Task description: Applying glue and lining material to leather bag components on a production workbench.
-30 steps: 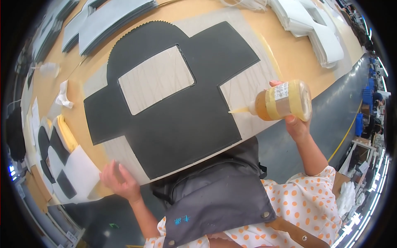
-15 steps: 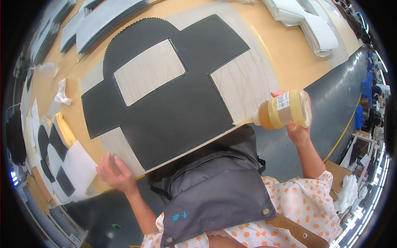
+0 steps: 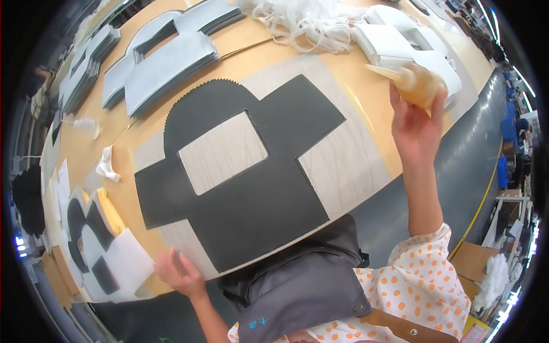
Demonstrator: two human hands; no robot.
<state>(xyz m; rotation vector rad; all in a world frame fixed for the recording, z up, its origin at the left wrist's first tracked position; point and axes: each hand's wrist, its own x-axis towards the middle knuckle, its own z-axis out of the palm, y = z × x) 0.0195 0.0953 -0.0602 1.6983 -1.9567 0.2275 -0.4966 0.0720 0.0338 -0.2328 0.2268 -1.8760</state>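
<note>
In my right hand (image 3: 417,128) is a squeeze bottle (image 3: 422,87) with a long pointed nozzle and yellowish contents, slightly blurred. It is raised above the table's right side, tilted with the nozzle toward the left. A flat black cut-out sheet (image 3: 257,211) with a rectangular window and a toothed curved edge lies on a pale board (image 3: 349,166) in front of me. My left hand (image 3: 182,274) rests at the board's near left corner, fingers apart and holding nothing, a little away from the black sheet.
Stacks of grey cut-out sheets (image 3: 166,68) stand at the far left, with a white stack (image 3: 394,43) at the far right. Tangled white strips (image 3: 306,23) lie between them. A crumpled white scrap (image 3: 107,164) and a white sheet with black pieces (image 3: 128,260) are on the left.
My right hand has lifted the squeeze bottle from the black sheet's near right corner, up and away to the far right. The view has shifted, showing more of the table's far side.
</note>
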